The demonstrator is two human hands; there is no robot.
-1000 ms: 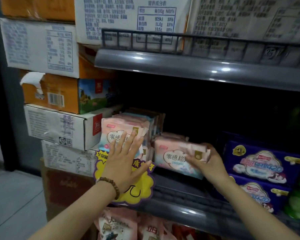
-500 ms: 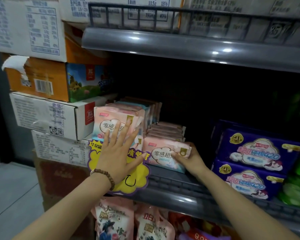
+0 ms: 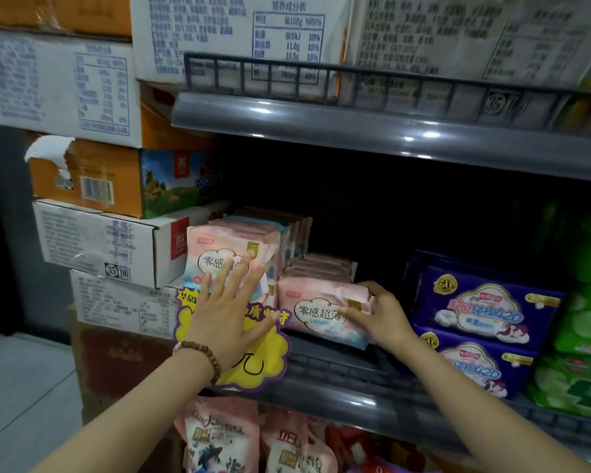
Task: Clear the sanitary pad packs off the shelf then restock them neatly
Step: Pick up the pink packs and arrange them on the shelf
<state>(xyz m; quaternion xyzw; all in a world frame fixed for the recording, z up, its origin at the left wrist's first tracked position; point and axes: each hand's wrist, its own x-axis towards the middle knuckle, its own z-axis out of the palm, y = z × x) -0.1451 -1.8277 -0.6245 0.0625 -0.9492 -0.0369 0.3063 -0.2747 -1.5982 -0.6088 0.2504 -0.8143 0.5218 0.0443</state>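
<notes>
Left hand (image 3: 228, 314) on packs (image 3: 219, 245), right hand (image 3: 381, 317) round pack (image 3: 316, 295)

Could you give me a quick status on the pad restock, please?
Left hand flat against upright pink packs. Right hand grips front pack of lower row. Yellow price sign overlaps the left row's base.

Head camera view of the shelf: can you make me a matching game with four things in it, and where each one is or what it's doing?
Things
1. left hand
2. right hand
3. purple packs
4. yellow price sign

Places or states
A. stacked two high, right of the pink rows
B. hangs at the front edge of the shelf
C. holds the front pack of the low pink row
D. presses flat on the upright pink packs

Pairs: 1-D, 2-C, 3-A, 4-B
</notes>
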